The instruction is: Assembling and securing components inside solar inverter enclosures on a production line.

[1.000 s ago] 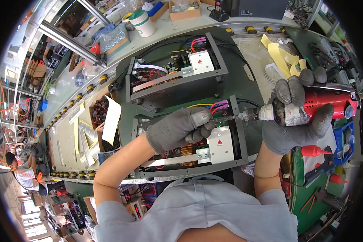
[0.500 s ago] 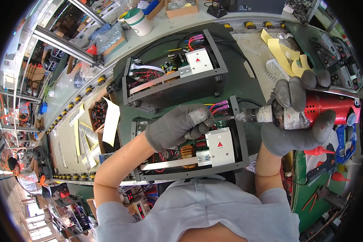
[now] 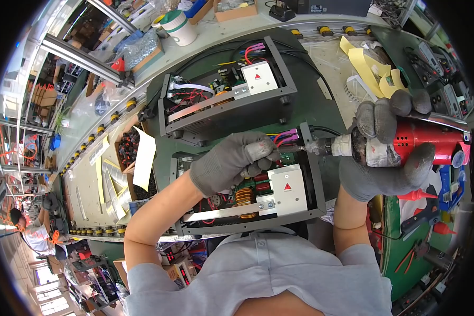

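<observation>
My left hand (image 3: 229, 162), in a grey glove, pinches over the near black-framed electrical unit (image 3: 313, 197); whatever its fingertips hold is hidden. My right hand (image 3: 379, 176), gloved too, wraps round a red power screwdriver (image 3: 432, 138) with a taped front, lying level and pointing left. The screwdriver's bit passes the unit's right frame and ends beside my left fingertips. Inside this open unit are a white metal cover (image 3: 288, 190) with a red triangle, a copper coil (image 3: 245, 200) and purple-sleeved wires (image 3: 286, 135).
A second open unit (image 3: 226, 118) stands just beyond on the green mat (image 3: 316, 113). Left of it are a box of black parts (image 3: 130, 150) and a white paper sheet (image 3: 145, 160). Yellow paper strips (image 3: 366, 68) lie at far right, pliers (image 3: 405, 258) at near right. Someone works at far left.
The screwdriver and my right hand have shifted very slightly left. My left hand keeps its pinch in nearly the same place.
</observation>
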### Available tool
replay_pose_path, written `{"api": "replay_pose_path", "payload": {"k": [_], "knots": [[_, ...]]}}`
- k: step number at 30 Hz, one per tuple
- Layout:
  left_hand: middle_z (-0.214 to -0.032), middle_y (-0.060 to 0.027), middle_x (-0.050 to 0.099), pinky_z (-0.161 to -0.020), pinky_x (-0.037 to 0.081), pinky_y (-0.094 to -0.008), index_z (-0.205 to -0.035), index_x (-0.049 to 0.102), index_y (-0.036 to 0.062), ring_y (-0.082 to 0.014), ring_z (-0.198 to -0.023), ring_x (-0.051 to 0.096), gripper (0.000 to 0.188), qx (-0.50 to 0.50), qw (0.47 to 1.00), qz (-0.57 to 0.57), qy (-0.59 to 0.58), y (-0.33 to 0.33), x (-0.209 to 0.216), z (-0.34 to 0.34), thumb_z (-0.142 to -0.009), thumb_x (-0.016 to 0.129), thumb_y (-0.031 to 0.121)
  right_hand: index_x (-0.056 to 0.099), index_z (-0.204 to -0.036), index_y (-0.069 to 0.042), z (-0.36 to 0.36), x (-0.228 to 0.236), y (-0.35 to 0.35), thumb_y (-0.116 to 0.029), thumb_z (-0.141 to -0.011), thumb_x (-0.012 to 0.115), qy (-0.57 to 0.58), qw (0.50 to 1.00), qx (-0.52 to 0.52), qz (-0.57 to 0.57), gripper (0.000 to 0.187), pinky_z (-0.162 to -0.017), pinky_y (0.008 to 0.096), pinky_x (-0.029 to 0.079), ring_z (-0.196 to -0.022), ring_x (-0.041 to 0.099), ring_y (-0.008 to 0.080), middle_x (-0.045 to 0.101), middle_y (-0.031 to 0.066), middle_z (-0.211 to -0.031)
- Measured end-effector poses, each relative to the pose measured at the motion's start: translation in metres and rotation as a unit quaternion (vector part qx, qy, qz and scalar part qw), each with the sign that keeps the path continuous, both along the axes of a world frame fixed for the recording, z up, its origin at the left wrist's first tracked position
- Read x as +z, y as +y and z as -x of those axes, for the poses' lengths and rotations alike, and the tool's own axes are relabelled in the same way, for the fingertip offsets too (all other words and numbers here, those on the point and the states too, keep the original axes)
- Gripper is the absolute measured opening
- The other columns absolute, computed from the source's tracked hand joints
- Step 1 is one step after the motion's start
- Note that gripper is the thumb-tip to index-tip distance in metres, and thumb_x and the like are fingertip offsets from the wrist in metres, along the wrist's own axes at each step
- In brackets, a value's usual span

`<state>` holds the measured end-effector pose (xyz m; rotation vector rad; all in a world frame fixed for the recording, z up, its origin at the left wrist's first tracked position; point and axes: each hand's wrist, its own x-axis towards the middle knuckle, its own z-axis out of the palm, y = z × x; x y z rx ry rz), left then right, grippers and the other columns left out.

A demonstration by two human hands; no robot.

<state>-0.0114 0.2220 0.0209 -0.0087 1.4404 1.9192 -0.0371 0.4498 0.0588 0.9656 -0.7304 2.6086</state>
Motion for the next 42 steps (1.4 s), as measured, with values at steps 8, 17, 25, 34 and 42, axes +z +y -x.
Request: {"api": "replay_pose_path", "payload": {"k": [8,17,25,34,42], "knots": [[-0.07,0.0005,0.051,-0.056,0.037,-0.0185,-0.097,0.061,0.003,-0.0038,-0.061,0.044,0.034,0.012,0.963,0.195,0.186,-0.008,0.025,0.019,-0.092,0.054,0.035,0.039,-0.11,-0.007,-0.006,0.008,0.0,-0.026,-0.077,0.07,-0.056,0.996,-0.059,-0.023,0.05,-0.063,0.0272,0.036,-0.067,0.045,0.0115,0.044,0.0068,-0.095],[-0.089,-0.0146,0.064,-0.08,0.047,-0.0407,-0.099,0.064,0.006,-0.0339,-0.089,0.06,0.025,-0.197,0.729,0.556,0.347,-0.014,-0.017,0.047,-0.085,0.054,0.025,0.04,-0.114,-0.004,-0.011,-0.01,0.015,-0.029,-0.078,0.067,-0.004,0.991,-0.13,-0.029,0.051,-0.062,0.0276,0.036,-0.067,0.046,0.0114,0.049,0.0099,-0.1],[-0.083,-0.0141,0.063,-0.076,0.047,-0.0389,-0.09,0.06,0.0016,-0.0302,-0.082,0.061,0.022,-0.14,0.791,0.485,0.347,-0.013,-0.033,0.054,-0.088,0.053,0.023,0.045,-0.123,0.001,-0.008,-0.022,0.03,-0.034,-0.08,0.063,0.035,0.989,-0.134,-0.058,0.057,-0.06,0.0301,0.04,-0.066,0.052,0.014,0.058,0.017,-0.109],[-0.071,-0.0021,0.052,-0.057,0.039,-0.0217,-0.096,0.056,-0.0031,-0.0065,-0.061,0.045,0.016,-0.018,0.971,0.231,0.053,0.002,-0.049,0.057,-0.092,0.049,0.01,0.044,-0.125,0.001,-0.005,-0.036,0.025,-0.022,-0.08,0.065,-0.008,0.998,-0.053,-0.037,0.054,-0.069,0.0354,0.05,-0.079,0.061,0.0216,0.058,0.0197,-0.111],[-0.066,-0.0058,0.054,-0.055,0.04,-0.0261,-0.089,0.057,-0.0017,-0.0115,-0.059,0.048,0.017,-0.065,0.947,0.305,0.074,0.009,-0.032,0.055,-0.09,0.054,0.015,0.045,-0.122,0.0,-0.016,-0.035,0.008,-0.022,-0.078,0.064,-0.198,0.969,-0.109,-0.104,0.052,-0.067,0.0298,0.044,-0.072,0.054,0.0172,0.057,0.0162,-0.106]]}}
